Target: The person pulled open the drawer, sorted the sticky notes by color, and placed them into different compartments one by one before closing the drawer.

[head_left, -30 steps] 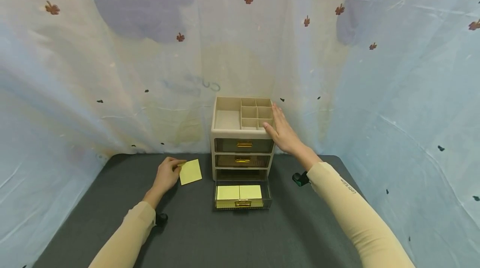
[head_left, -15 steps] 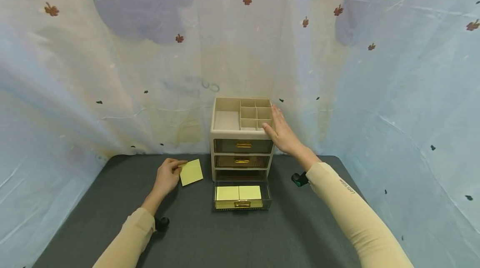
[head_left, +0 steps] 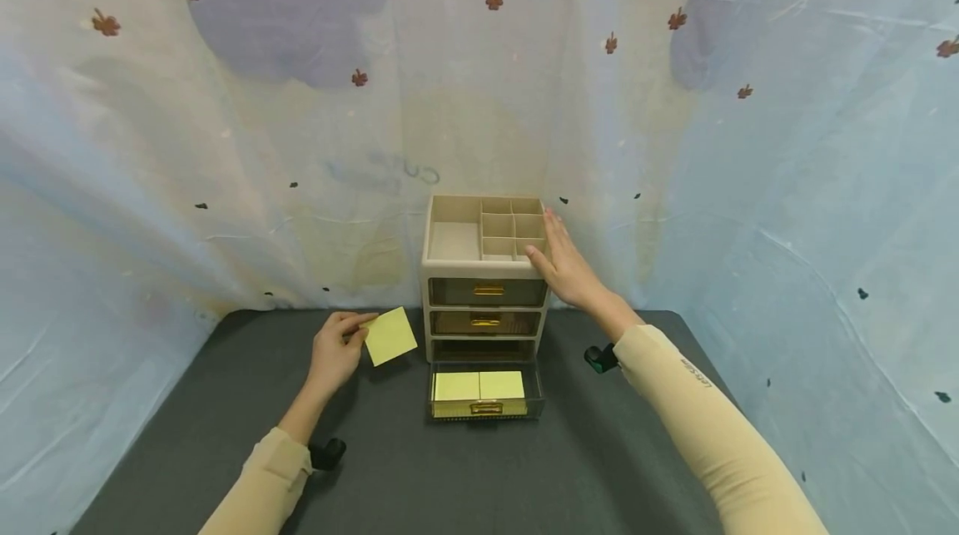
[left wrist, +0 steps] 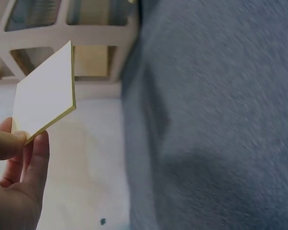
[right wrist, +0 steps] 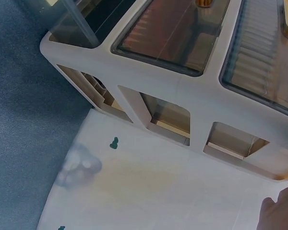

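My left hand pinches a yellow sticky note pad by its left edge, holding it tilted above the dark table, left of the drawer organizer. In the left wrist view the thumb and fingers clasp one corner of the pad, whose thin edge shows. My right hand rests with straight fingers on the upper right side of the cream drawer organizer. The bottom drawer is pulled out. Two stacks of yellow sticky notes lie side by side in it.
Above the bottom drawer, the upper drawer and middle drawer are closed, each with a gold handle. The organizer's top has several open compartments. A patterned curtain hangs behind the dark table.
My left hand has lifted the sticky note pad off the table and moved it slightly right and up, turning it. The right hand stays on the organizer.
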`<control>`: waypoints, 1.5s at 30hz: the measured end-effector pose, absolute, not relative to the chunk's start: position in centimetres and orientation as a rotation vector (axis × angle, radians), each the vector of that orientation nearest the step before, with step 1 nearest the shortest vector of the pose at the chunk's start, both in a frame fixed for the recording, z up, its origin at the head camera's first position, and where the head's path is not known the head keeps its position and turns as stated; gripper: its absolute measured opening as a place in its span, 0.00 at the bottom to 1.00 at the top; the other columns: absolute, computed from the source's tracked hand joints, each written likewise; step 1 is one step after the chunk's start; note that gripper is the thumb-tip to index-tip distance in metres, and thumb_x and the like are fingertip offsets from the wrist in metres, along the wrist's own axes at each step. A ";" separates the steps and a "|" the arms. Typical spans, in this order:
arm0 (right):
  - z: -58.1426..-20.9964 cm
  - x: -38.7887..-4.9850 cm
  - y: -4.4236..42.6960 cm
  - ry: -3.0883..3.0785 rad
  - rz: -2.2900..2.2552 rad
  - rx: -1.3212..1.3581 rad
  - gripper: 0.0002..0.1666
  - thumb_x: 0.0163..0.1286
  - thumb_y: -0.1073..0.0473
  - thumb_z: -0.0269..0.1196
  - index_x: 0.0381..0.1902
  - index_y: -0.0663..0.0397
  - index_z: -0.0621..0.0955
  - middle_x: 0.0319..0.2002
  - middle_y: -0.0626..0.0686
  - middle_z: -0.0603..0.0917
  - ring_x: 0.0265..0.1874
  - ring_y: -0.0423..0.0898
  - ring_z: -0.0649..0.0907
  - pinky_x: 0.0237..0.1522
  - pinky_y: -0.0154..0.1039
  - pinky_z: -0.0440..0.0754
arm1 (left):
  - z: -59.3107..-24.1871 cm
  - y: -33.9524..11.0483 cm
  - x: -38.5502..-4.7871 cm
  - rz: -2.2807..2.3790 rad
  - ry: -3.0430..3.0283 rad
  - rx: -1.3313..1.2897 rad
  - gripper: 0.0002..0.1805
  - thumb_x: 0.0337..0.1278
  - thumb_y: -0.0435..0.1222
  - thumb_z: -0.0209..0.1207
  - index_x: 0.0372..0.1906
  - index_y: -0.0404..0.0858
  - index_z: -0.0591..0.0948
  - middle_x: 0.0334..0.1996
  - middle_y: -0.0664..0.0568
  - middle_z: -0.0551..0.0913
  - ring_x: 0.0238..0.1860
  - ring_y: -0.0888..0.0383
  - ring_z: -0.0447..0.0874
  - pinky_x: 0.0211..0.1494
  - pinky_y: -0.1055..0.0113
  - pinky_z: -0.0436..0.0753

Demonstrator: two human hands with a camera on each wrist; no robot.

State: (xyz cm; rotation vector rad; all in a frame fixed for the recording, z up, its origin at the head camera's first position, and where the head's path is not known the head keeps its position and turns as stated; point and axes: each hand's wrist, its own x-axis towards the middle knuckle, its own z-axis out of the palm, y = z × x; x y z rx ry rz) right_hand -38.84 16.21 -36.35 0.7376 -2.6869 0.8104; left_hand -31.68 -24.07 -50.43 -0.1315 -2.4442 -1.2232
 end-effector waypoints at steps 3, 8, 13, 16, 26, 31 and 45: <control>-36.3 -38.7 16.3 -2.690 0.803 0.732 0.47 0.87 0.39 0.42 0.84 0.60 0.36 0.84 0.62 0.37 0.83 0.60 0.40 0.81 0.61 0.43 | -49.9 -23.6 -31.3 -1.243 -2.418 -0.130 0.16 0.74 0.28 0.59 0.60 0.40 0.87 0.52 0.44 0.78 0.50 0.46 0.82 0.38 0.65 0.80; -36.3 -38.6 16.3 -2.692 0.808 0.734 0.47 0.87 0.39 0.42 0.84 0.60 0.36 0.84 0.62 0.37 0.83 0.60 0.39 0.81 0.60 0.43 | -48.7 -22.8 -30.5 -1.285 -2.363 -0.132 0.16 0.74 0.27 0.60 0.59 0.40 0.88 0.52 0.45 0.79 0.50 0.48 0.81 0.40 0.68 0.81; -36.3 -38.7 16.3 -2.686 0.808 0.735 0.47 0.87 0.39 0.42 0.84 0.60 0.37 0.84 0.62 0.38 0.83 0.60 0.40 0.81 0.60 0.43 | -47.5 -22.0 -29.7 -1.344 -2.321 -0.121 0.16 0.73 0.28 0.60 0.58 0.42 0.88 0.53 0.46 0.80 0.50 0.49 0.81 0.40 0.72 0.80; -36.3 -38.6 16.2 -2.680 0.807 0.735 0.48 0.86 0.38 0.42 0.84 0.60 0.37 0.84 0.62 0.38 0.83 0.60 0.40 0.81 0.61 0.43 | -46.8 -21.4 -29.2 -1.360 -2.303 -0.132 0.16 0.73 0.28 0.61 0.58 0.42 0.88 0.52 0.47 0.80 0.50 0.50 0.80 0.41 0.74 0.80; -36.3 -38.6 16.2 -2.665 0.802 0.735 0.47 0.86 0.39 0.42 0.84 0.62 0.38 0.84 0.63 0.38 0.83 0.60 0.40 0.82 0.60 0.43 | -45.9 -18.9 -28.3 -1.389 -2.259 -0.239 0.16 0.70 0.24 0.61 0.56 0.39 0.89 0.51 0.45 0.80 0.48 0.49 0.80 0.43 0.67 0.79; -36.4 -38.7 16.2 -2.661 0.801 0.744 0.48 0.86 0.38 0.41 0.84 0.62 0.38 0.84 0.63 0.39 0.83 0.60 0.41 0.81 0.61 0.44 | -46.4 -17.7 -28.2 -1.430 -2.255 -0.310 0.16 0.68 0.22 0.62 0.55 0.38 0.89 0.49 0.45 0.79 0.48 0.48 0.81 0.45 0.61 0.82; -36.4 -38.7 16.3 -2.659 0.808 0.751 0.47 0.87 0.39 0.41 0.84 0.62 0.37 0.84 0.61 0.38 0.83 0.60 0.40 0.81 0.61 0.44 | -48.2 -13.7 -28.1 -1.407 -2.342 -0.489 0.16 0.70 0.24 0.61 0.53 0.43 0.90 0.45 0.51 0.78 0.32 0.58 0.73 0.31 0.67 0.74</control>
